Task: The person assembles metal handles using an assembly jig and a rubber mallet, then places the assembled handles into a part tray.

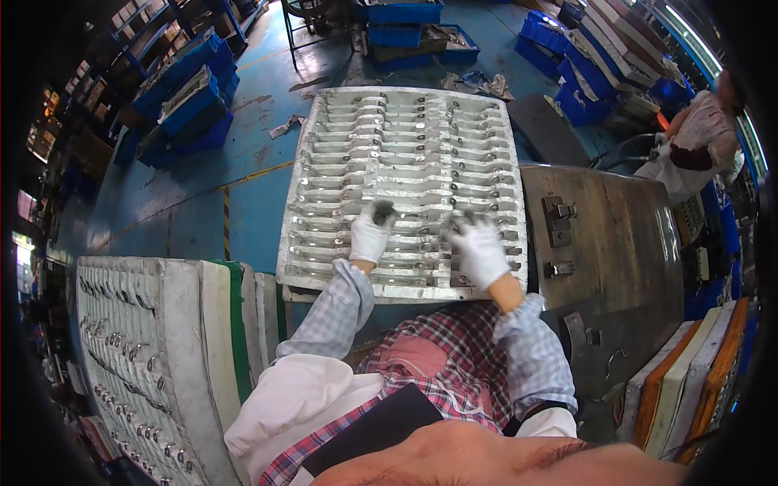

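Note:
In front of me lies a pale, square foam tray (285, 257) with rows of long slots. Silvery, bent metal parts (405, 172) lie side by side in several columns across it. My left hand (372, 233), in a white glove with darkened fingertips, is over the tray's middle, left of centre. Its fingers are curled in, and whatever they may hold is hidden. My right hand (480, 249), gloved the same way, is over the tray's right part, among the lower rows. Motion smears its fingers, so their grip does not show.
A metal-topped bench (616, 243) with small fixtures (559, 220) adjoins the tray's right side. Upright trays (182, 324) stand at my left, more stacked trays (689, 381) at lower right. Blue bins (194, 105) stand on the floor. A person (701, 138) is at the far right.

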